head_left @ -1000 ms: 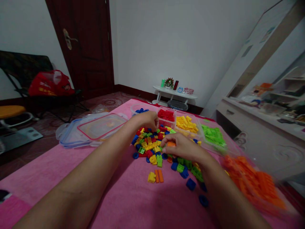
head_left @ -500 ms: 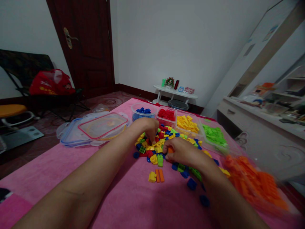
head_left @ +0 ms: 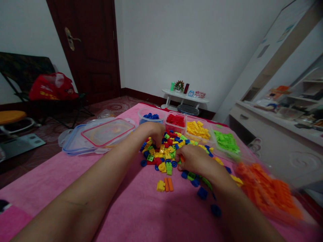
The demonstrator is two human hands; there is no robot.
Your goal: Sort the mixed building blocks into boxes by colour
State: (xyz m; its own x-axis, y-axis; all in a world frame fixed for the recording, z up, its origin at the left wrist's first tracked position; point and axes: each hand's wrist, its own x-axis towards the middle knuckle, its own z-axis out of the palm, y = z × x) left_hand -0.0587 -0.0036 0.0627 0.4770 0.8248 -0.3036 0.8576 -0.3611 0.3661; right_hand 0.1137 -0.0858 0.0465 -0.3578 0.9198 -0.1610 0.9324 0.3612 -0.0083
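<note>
A loose pile of toy building bricks (head_left: 167,154) in several colours lies on the pink cloth (head_left: 141,208). My left hand (head_left: 156,132) reaches into the pile's far left side, fingers bent downward and together; whatever they pinch is hidden. At the pile's right front, my right hand (head_left: 193,158) is closed on an orange brick (head_left: 182,159), only part of which shows. Closer to me, a yellow brick (head_left: 160,186) lies beside two slim orange bricks (head_left: 168,184). Blue bricks (head_left: 202,193) are scattered near my right forearm.
Behind the pile stand clear tubs of blue (head_left: 151,116), red (head_left: 176,120), yellow (head_left: 198,130) and green bricks (head_left: 226,142). A tub of orange bricks (head_left: 270,190) is at the right. Stacked lids (head_left: 101,134) lie at the left.
My left hand has shifted slightly left and away within the pile. My right hand has moved a little right with the orange brick, uncovering a blue ring-shaped piece.
</note>
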